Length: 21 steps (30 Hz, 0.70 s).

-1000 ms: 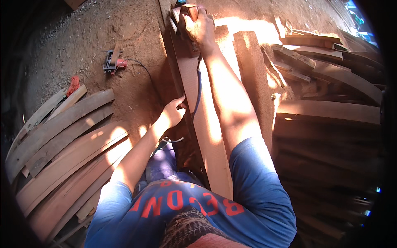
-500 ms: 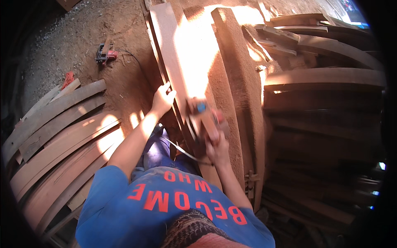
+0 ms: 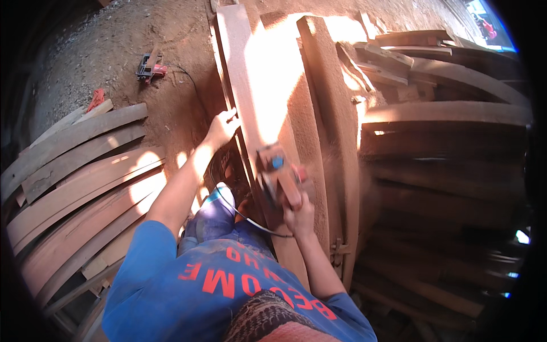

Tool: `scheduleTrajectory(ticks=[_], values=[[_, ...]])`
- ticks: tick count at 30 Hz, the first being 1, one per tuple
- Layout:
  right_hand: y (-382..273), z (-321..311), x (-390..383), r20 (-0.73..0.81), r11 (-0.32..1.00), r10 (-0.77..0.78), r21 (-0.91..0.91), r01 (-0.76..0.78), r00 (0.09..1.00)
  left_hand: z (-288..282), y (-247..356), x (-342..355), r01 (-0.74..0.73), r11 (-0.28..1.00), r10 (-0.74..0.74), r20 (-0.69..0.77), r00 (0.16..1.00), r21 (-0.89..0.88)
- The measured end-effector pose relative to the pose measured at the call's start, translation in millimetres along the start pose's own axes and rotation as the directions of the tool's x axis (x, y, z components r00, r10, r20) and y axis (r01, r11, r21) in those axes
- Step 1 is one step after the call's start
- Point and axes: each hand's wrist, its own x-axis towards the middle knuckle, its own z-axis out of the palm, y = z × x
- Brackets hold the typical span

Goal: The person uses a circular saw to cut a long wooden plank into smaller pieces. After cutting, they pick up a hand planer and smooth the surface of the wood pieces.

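A long, pale wooden board (image 3: 236, 48) runs away from me, brightly sunlit along part of its length. My left hand (image 3: 222, 130) is at its left edge, fingers and thumb closed around that edge. My right hand (image 3: 300, 216) grips the wooden handle of a corded power tool (image 3: 276, 165). This tool has a blue knob and a red part on its right side, and it rests over the near part of the board. Motion blur hides its lower side. A pale cord (image 3: 250, 221) loops from it past my legs.
Several curved planks (image 3: 74, 194) are stacked at the left. A second power tool with a red body (image 3: 151, 71) sits on the dusty ground. To the right lie a dust-covered beam (image 3: 322, 62), a curved timber (image 3: 444, 112) and piled offcuts (image 3: 399, 62).
My view has shifted slightly, and more of my leg shows. Both hands keep their holds; the tool stays at nearly the same part of the board.
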Motion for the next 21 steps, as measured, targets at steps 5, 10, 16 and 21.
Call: scheduleTrajectory(ticks=[5,10,16,21], values=[[-71.9,51.9,193.3,0.078,0.996,0.048,-0.076,-0.042,0.996,3.3,-6.2,-8.6,-0.039,0.999,0.04,0.038,0.998,-0.028],[-160.1,100.7,375.0,-0.007,0.994,-0.104,-0.026,0.104,0.995,-6.1,11.5,-9.4,0.053,0.996,-0.06,0.109,0.992,0.068],[-194.0,152.6,552.6,-0.236,0.925,-0.372,-0.17,0.339,0.898,-24.0,49.9,-4.0,0.242,0.968,-0.249,0.243,0.938,0.061],[-215.0,178.0,542.9,-0.173,0.959,-0.275,-0.12,0.257,0.946,-38.2,24.7,-25.5,0.297,0.955,-0.297,0.054,0.953,0.012]])
